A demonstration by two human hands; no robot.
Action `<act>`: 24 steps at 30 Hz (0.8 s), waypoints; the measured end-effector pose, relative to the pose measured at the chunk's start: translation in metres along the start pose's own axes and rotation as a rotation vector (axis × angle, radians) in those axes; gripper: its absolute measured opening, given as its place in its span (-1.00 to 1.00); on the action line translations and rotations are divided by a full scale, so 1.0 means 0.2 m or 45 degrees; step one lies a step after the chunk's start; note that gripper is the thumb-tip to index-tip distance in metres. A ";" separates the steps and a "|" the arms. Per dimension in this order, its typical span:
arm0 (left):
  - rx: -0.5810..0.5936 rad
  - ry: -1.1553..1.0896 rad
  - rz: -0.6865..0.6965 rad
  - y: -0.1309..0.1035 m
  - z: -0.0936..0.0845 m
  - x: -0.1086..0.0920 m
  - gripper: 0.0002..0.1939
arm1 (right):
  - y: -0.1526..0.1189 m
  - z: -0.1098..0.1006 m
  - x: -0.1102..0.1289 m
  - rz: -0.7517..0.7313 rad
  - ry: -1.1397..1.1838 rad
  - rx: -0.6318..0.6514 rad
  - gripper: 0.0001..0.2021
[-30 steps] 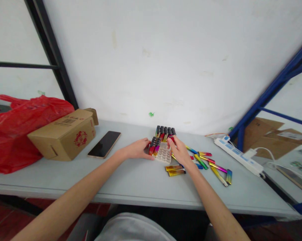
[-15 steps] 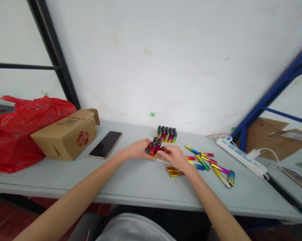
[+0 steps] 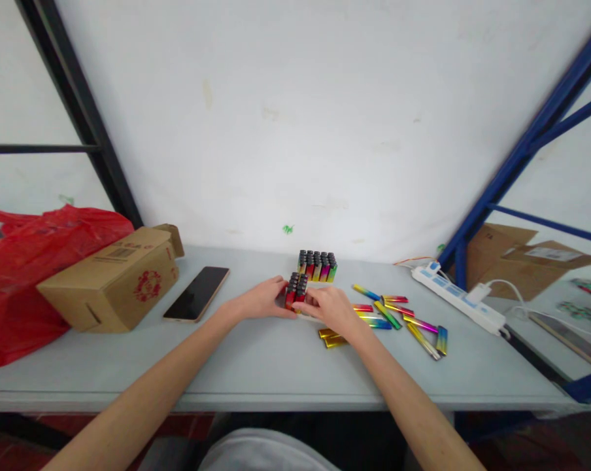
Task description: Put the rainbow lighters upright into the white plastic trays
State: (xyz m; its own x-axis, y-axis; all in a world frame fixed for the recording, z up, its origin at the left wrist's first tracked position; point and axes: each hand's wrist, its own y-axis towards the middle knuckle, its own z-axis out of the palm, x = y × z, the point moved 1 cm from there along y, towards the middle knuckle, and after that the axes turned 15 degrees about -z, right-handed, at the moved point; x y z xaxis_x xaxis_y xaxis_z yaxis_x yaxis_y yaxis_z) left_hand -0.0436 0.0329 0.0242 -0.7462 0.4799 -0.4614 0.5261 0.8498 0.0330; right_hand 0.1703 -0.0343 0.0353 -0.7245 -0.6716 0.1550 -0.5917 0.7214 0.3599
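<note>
A small block of upright lighters (image 3: 298,286), black-topped with shiny red and coloured bodies, stands between my hands. My left hand (image 3: 265,298) curves around its left side, with thumb and fingers against the lighters. My right hand (image 3: 329,307) closes in a pinch at the block's front right, on a lighter that its fingers partly hide. Just behind stands a larger group of upright lighters (image 3: 317,266), in rows. Part of a pale, flat piece shows under my right hand; I cannot make out what it is.
Loose shiny coloured sleeves or lighter bodies (image 3: 388,315) lie scattered to the right. Beyond them runs a white power strip (image 3: 457,297). On the left are a phone (image 3: 197,294), a cardboard box (image 3: 112,278) and a red plastic bag (image 3: 25,281). A wall backs the grey table (image 3: 256,366).
The lighter at my right fingers, slightly apart from the small block before, now sits up against it. My right hand has moved in toward my left. The camera view has shifted slightly.
</note>
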 end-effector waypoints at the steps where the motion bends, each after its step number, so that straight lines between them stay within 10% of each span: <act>1: 0.006 -0.012 -0.011 0.00 0.00 0.00 -0.38 | -0.01 -0.03 -0.02 0.015 0.046 -0.023 -0.51; 6: 0.020 -0.039 -0.026 -0.01 -0.02 -0.01 -0.32 | -0.14 -0.20 -0.29 0.196 0.025 -0.157 -0.55; 12: 0.058 -0.030 -0.046 0.01 -0.02 0.00 -0.27 | -0.39 -0.27 -0.66 0.516 -0.321 0.220 -0.74; 16: 0.048 -0.031 -0.049 0.01 -0.02 -0.01 -0.26 | -0.45 -0.25 -0.68 0.464 -0.353 0.246 -0.78; 24: 0.031 -0.018 -0.029 0.00 -0.02 -0.01 -0.32 | -0.28 -0.24 -0.54 0.332 0.345 -0.386 -0.59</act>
State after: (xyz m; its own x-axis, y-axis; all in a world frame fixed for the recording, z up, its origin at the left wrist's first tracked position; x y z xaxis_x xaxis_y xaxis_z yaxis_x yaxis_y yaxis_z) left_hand -0.0432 0.0327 0.0298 -0.7525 0.4571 -0.4741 0.5189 0.8548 0.0005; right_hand 0.2993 -0.0098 0.0429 -0.6931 -0.5235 0.4956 -0.2436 0.8171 0.5225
